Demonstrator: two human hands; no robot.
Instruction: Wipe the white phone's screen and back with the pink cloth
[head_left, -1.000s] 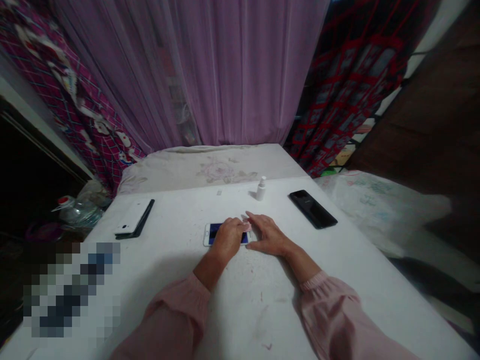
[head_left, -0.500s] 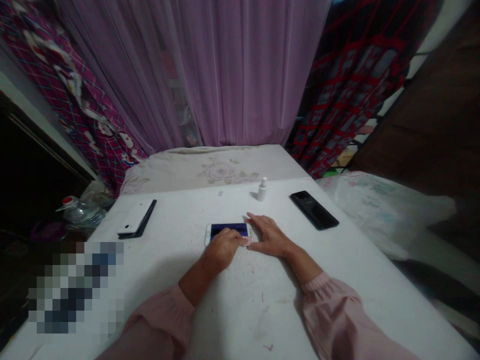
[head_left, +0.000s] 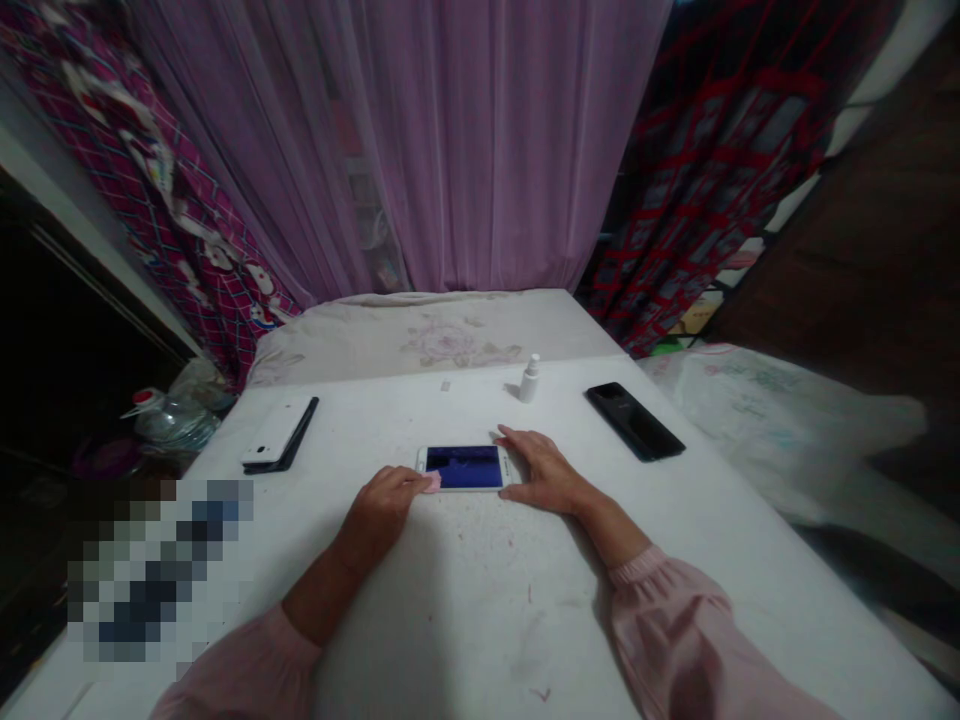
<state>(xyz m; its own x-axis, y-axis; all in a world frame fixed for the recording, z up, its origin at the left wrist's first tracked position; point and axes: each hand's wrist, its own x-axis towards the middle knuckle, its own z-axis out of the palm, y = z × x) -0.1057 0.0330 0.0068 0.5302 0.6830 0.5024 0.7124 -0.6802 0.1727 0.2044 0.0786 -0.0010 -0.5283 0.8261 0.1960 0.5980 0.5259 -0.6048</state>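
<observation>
A white smartphone point(head_left: 463, 468) lies flat on the white table point(head_left: 480, 590), its dark blue screen facing up. My left hand point(head_left: 381, 510) rests at the phone's left edge, pinching a small pink cloth point(head_left: 431, 483) at the fingertips. The cloth touches the phone's left end. My right hand point(head_left: 544, 475) lies on the table, its fingers against the phone's right end. Nothing is in that hand.
A small white spray bottle point(head_left: 529, 380) and a tiny white item point(head_left: 445, 384) stand beyond the phone. A black smartphone point(head_left: 634, 421) lies to the right. A white phone on a black case point(head_left: 276, 435) lies to the left. Bedding and curtains surround the table.
My left hand has slid left across the phone with the pink cloth, from over the screen to the phone's left edge. The screen now shows in full. My right hand has stayed nearly still.
</observation>
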